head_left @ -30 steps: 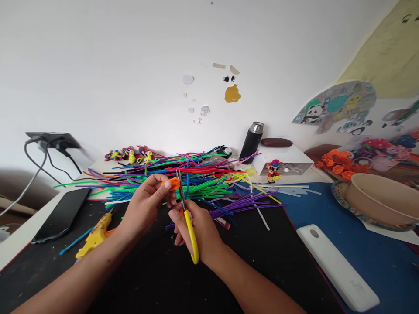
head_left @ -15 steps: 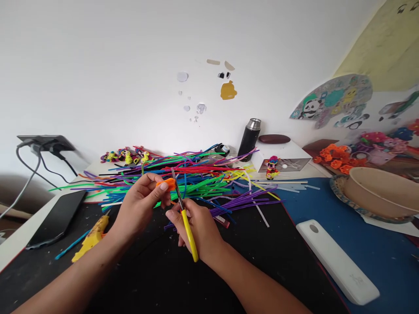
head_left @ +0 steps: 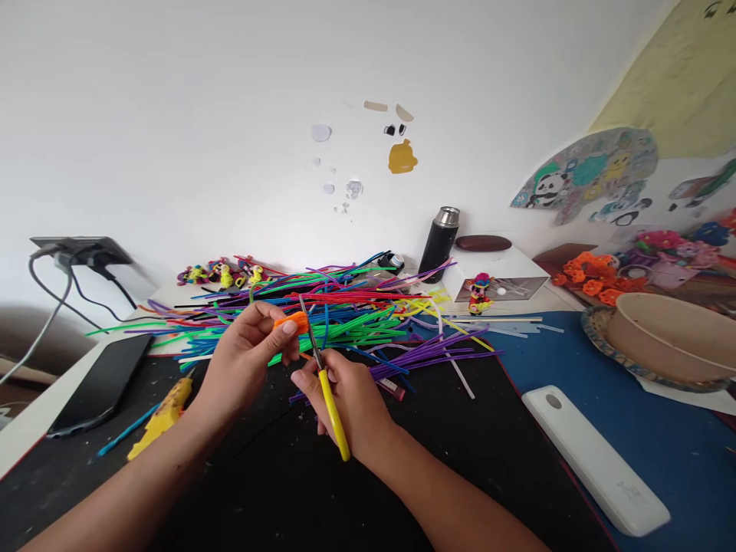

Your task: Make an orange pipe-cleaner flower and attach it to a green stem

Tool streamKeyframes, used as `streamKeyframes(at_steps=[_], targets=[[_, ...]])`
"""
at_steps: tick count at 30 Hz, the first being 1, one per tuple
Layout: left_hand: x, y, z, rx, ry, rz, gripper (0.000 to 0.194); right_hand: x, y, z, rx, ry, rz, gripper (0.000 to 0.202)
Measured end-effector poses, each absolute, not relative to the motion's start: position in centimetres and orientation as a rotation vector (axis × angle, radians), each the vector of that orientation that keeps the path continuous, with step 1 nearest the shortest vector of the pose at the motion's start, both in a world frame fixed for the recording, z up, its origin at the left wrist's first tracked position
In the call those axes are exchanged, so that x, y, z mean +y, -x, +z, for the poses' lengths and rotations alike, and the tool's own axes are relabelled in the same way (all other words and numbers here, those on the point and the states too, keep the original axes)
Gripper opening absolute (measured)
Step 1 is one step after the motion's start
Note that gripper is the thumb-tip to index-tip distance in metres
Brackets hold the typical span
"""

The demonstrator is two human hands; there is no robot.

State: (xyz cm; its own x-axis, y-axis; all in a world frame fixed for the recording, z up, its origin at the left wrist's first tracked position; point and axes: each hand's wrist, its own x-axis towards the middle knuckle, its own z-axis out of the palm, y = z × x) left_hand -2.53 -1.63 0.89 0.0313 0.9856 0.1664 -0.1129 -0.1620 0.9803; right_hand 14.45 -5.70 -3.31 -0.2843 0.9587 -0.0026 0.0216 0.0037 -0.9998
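Between the thumb and fingers of my left hand (head_left: 251,349) is a small fuzzy orange piece (head_left: 294,323). My right hand (head_left: 348,395) is closed on yellow-handled scissors (head_left: 333,414), whose blades point up and away, beside the right edge of the orange piece. Whether the blades touch it is hard to tell. Just beyond both hands lies a wide heap of coloured pipe cleaners (head_left: 362,326), with green, red, blue and purple ones. Both hands are above a black mat (head_left: 258,491).
At the left lie a phone (head_left: 103,383) and a yellow glue gun (head_left: 164,418). Behind the heap stand a black flask (head_left: 440,245), a white box (head_left: 500,268) and a small figure (head_left: 479,294). To the right are a white case (head_left: 595,460) and a beige bowl (head_left: 678,337).
Hardly anything differs. The orange piece and the left fingers have shifted very slightly, and the scissors remain beside the piece.
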Motion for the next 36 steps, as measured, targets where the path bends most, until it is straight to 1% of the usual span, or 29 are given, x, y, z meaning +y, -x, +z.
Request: streamKeyframes(at_steps=[14,18,23,27,32,36], targets=[[-2.3,1.8,2.0,1.103,-1.361,1.387,0.043,-5.7,-14.1,-3.2,-1.526,1.178,1.163,0.02],[-2.4,1.7,2.1,1.119,-1.356,1.328,0.045,-6.0,-14.0,-2.7,-1.572,1.222,1.219,0.019],[-1.9,1.9,2.1,1.046,-1.153,1.339,0.051,-6.1,-13.8,-3.4,-1.475,1.196,1.453,0.035],[-1.5,2.1,2.1,1.018,-1.002,1.266,0.054,-5.6,-13.7,-4.2,-1.32,1.093,1.614,0.044],[-1.6,1.9,2.1,1.001,-1.018,1.226,0.054,-5.0,-14.1,-3.4,-1.151,0.993,1.613,0.06],[-1.8,1.8,1.8,0.993,-1.127,1.139,0.053,-4.7,-14.4,-2.5,-1.086,0.959,1.582,0.066]])
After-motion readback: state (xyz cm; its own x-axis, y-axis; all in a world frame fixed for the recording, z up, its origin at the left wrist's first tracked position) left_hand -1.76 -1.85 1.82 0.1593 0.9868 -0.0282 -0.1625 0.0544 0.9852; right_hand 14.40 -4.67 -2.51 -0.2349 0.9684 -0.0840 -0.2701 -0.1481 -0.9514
